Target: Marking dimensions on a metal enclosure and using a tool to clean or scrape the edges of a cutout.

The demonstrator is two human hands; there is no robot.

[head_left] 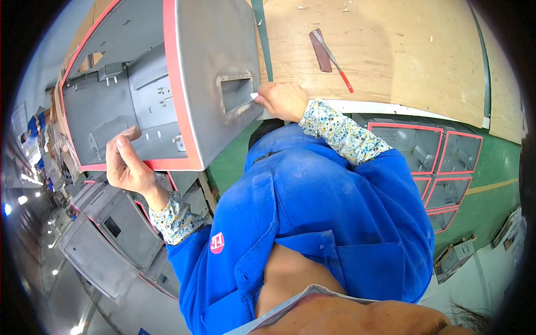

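Note:
A grey metal cabinet (215,44) stands at the upper left, with pinkish-red edging (177,84) around its open front. In its side is a rectangular cutout (237,92), rubbed paler around the rim. At the cutout's right edge, my right hand (283,101) pinches a small white piece (254,96); most of it is hidden by the fingers, so its kind cannot be told. My left hand (127,163) is at the lower front edge of the cabinet opening, thumb and fingers apart, with nothing in it.
On the wooden tabletop (402,61) lie a file with a red handle (336,64) and a dark brown strip (321,51). More red-edged cabinets (410,146) are stacked at the right. Other grey cabinets (97,257) stand at the lower left, on the floor.

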